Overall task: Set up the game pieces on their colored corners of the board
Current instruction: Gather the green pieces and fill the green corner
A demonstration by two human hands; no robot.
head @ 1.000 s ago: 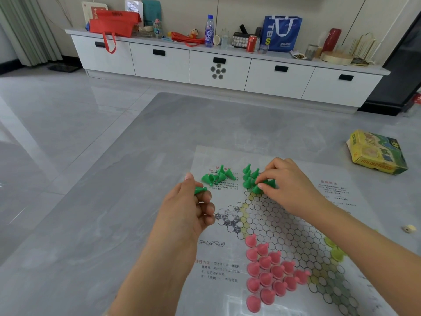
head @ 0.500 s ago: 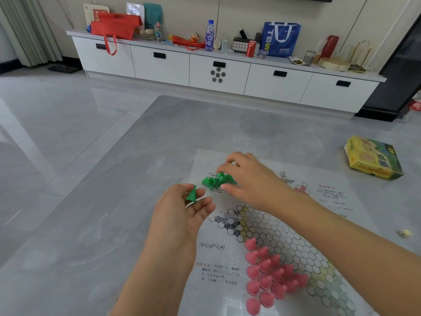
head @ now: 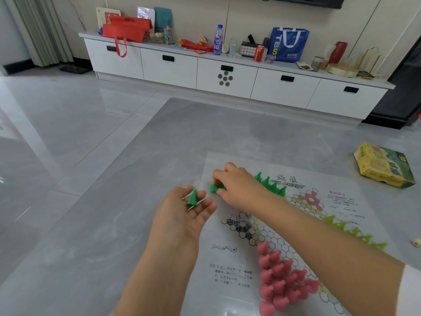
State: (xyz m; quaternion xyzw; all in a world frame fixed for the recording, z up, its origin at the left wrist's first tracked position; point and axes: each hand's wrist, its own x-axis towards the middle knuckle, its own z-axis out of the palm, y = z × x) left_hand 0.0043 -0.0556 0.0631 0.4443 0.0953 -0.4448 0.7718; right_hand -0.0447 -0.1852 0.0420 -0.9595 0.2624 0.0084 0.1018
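Grey tabletop (head: 95, 247) carries the paper game board (head: 293, 226) at lower right of frame. Your left hand (head: 182, 215) lies palm-up, relaxed, one green piece (head: 192, 197) resting on its fingers. Your right hand (head: 239, 185) pinches loose green pieces (head: 215, 188) at the board's upper-left corner. Pink pieces (head: 280, 277) fill the near corner.

The blue fabric tote bag with white handles (head: 288, 44) on the long white cabinet (head: 227, 74) carries the white letters "TB" above a yellow "S". The game board sheet (head: 307, 215) bears printed Chinese characters, and the yellow cardboard box (head: 385, 165) has print on its side; neither can be read.
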